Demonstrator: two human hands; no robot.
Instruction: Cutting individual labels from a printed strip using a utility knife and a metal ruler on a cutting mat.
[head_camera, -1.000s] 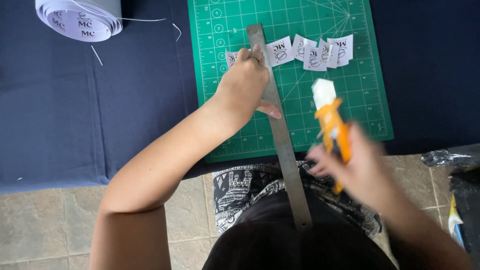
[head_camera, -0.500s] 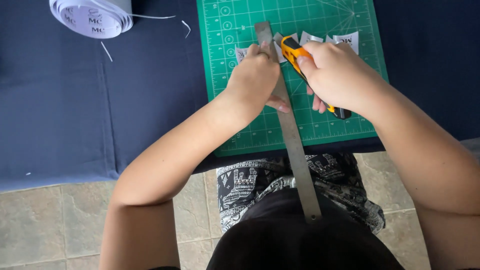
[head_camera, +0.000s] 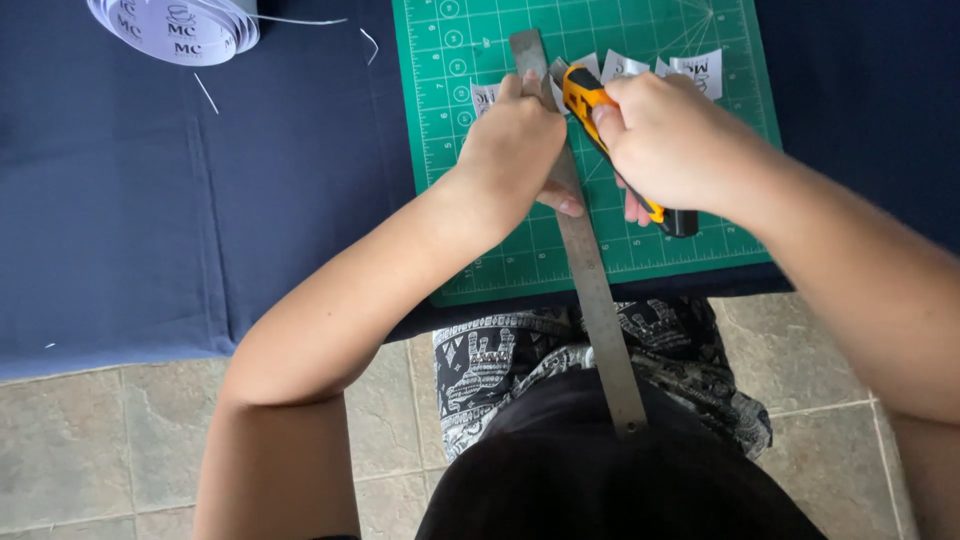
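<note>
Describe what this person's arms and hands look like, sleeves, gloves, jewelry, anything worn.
Both arms are bare to above the elbow, no sleeves in view. The left hand and right hand wear no gloves, and no rings, watch or bracelets show.

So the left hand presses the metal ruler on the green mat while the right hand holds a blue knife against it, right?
Not quite: the knife is orange and black, not blue. The head view shows the left hand pressing the metal ruler on the green mat while the right hand holds the knife against it.

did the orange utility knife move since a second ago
Yes. The orange utility knife in the right hand went from the green cutting mat's near right part up to the metal ruler.
</note>
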